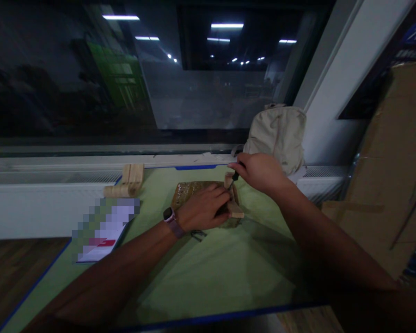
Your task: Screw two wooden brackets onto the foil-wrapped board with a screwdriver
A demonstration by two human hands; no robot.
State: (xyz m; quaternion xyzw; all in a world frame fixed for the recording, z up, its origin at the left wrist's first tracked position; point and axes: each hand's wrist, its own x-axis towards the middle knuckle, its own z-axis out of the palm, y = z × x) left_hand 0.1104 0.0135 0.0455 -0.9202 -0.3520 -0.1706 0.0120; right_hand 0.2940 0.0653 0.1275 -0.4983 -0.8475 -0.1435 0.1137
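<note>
My right hand (pixel 260 171) is closed around the black handle of a screwdriver (pixel 235 176). The tool slants down, its thin shaft reaching a light wooden piece (pixel 236 209). Against that wood, my left hand (pixel 208 203) lies with fingers bent and pressed to its left side, holding it. A watch with a pinkish band (pixel 175 224) is on the left wrist. Beneath the left hand sits a brown, shiny block (pixel 185 188), partly covered by the hand. Where the screwdriver tip meets the wood is too small to make out.
A green table (pixel 222 282) with blue edging bears everything. Several pale wooden pieces (pixel 133 178) are at its far left, near a pixelated flat item (pixel 111 226). A small dark metal object (pixel 198 236) lies by the left wrist. Behind are a beige backpack (pixel 279 134) and cardboard (pixel 384 185).
</note>
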